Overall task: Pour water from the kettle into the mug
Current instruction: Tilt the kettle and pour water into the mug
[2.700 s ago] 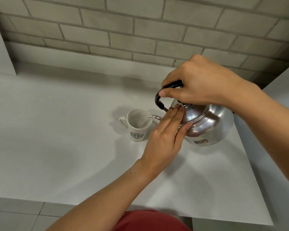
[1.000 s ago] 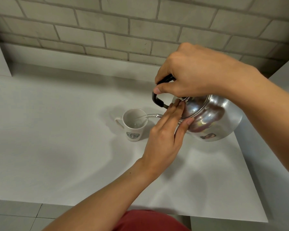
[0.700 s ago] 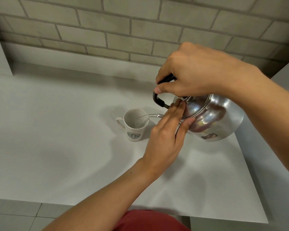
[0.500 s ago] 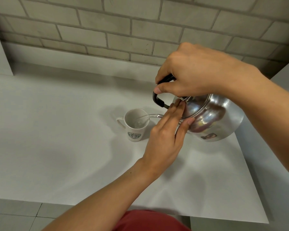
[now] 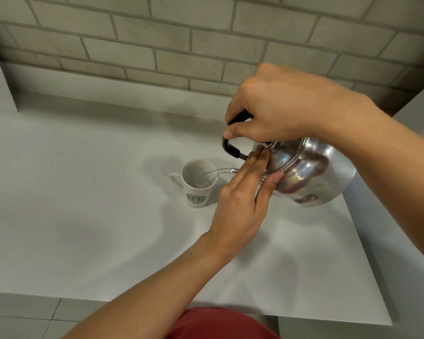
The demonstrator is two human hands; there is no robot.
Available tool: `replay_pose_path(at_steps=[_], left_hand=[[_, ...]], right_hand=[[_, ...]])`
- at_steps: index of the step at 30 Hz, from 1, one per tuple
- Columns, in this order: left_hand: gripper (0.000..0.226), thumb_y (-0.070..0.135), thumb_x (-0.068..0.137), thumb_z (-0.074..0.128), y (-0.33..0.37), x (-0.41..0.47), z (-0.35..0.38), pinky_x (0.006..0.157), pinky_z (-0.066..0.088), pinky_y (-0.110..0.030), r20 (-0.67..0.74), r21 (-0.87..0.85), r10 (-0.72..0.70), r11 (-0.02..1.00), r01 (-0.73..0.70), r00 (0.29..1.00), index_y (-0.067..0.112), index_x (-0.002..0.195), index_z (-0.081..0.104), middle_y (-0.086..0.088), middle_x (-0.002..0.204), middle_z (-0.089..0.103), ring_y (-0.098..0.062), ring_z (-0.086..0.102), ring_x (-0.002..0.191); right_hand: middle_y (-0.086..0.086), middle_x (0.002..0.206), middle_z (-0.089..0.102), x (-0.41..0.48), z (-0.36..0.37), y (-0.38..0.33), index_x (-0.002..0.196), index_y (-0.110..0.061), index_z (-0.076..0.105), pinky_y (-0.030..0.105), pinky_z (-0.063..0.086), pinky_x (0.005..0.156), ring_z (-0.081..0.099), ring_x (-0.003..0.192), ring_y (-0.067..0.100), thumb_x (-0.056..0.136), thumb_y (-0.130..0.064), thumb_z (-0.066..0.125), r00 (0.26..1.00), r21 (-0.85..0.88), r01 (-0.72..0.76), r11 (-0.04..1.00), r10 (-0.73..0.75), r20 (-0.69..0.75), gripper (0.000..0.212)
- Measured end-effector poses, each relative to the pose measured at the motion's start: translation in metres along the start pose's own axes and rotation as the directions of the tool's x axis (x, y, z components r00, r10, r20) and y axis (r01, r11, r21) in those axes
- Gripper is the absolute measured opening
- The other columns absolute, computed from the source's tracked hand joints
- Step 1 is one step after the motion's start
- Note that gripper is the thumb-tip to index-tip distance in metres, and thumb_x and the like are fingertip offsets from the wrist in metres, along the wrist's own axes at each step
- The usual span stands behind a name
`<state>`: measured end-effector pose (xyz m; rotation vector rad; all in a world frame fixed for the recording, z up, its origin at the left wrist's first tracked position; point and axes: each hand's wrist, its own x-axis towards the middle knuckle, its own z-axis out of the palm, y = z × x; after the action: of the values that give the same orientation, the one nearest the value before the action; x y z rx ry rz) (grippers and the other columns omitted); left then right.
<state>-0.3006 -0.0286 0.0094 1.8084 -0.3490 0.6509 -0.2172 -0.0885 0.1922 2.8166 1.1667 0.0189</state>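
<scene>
Your right hand (image 5: pixel 289 106) sits right of centre in the frame, its fingers (image 5: pixel 233 133) wrapped tight around the black handle (image 5: pixel 230 149) of the steel kettle (image 5: pixel 311 174), which hangs tilted toward the left, lifted off the white worktop (image 5: pixel 83 216). Your left hand (image 5: pixel 240 204) comes up from the lower middle, fingers straight and held together, pressed flat against the lid (image 5: pixel 277 157), with the thumb on the kettle's body. A thin stream of water (image 5: pixel 213 172) arcs from the spout into the white mug (image 5: pixel 197 183), which stands upright on the worktop near the centre, just left of the kettle, handle pointing left. A brick wall (image 5: pixel 181 33) fills the top of the frame.
</scene>
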Motion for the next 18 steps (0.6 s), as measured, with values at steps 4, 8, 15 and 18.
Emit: replay_pose_path(at_steps=[4, 8, 15, 18], left_hand=[[0.042, 0.017, 0.102, 0.062, -0.0023, -0.0018, 0.0004, 0.114, 0.042, -0.025, -0.003, -0.004, -0.001, 1.0, 0.001, 1.0, -0.001, 0.14, 0.058, -0.015, 0.145, 0.06, -0.021, 0.054, 0.138], [0.042, 0.019, 0.103, 0.061, -0.0033, -0.0028, 0.0001, 0.113, 0.038, -0.017, -0.005, -0.007, -0.007, 1.0, 0.007, 1.0, 0.001, 0.141, 0.058, -0.013, 0.145, 0.06, -0.018, 0.053, 0.138], [0.042, 0.019, 0.104, 0.06, -0.0059, -0.0029, -0.0008, 0.113, 0.04, -0.02, 0.004, -0.016, -0.012, 1.0, 0.012, 1.0, 0.002, 0.142, 0.056, -0.012, 0.146, 0.06, -0.018, 0.053, 0.138], [0.043, 0.02, 0.104, 0.06, -0.0059, -0.0033, -0.0011, 0.113, 0.04, -0.019, 0.002, -0.012, -0.011, 1.0, 0.011, 1.0, 0.001, 0.142, 0.056, -0.013, 0.145, 0.06, -0.018, 0.054, 0.138]], right_hand=[[-0.008, 0.072, 0.066, 0.0012, 0.0015, -0.0012, 0.097, -0.032, 0.081, 0.032, 0.046, 0.059, 0.059, 0.071, 0.02, 0.094, -0.051, 0.067, 1.0, -0.01, 0.005, 1.0, -0.005, 0.003, 0.024], [-0.01, 0.071, 0.062, 0.0041, 0.0026, -0.0017, 0.097, -0.031, 0.081, 0.034, 0.05, 0.062, 0.059, 0.071, 0.021, 0.094, -0.052, 0.067, 1.0, -0.006, 0.006, 1.0, -0.006, 0.021, 0.025], [-0.006, 0.073, 0.068, 0.0066, 0.0044, -0.0015, 0.097, -0.03, 0.081, 0.033, 0.049, 0.06, 0.062, 0.073, 0.022, 0.094, -0.051, 0.067, 1.0, -0.017, 0.015, 1.0, -0.015, 0.019, 0.026], [-0.009, 0.07, 0.066, 0.0065, 0.0059, -0.0009, 0.097, -0.03, 0.081, 0.03, 0.044, 0.055, 0.062, 0.071, 0.021, 0.094, -0.05, 0.067, 1.0, -0.006, 0.02, 1.0, -0.02, 0.015, 0.024]])
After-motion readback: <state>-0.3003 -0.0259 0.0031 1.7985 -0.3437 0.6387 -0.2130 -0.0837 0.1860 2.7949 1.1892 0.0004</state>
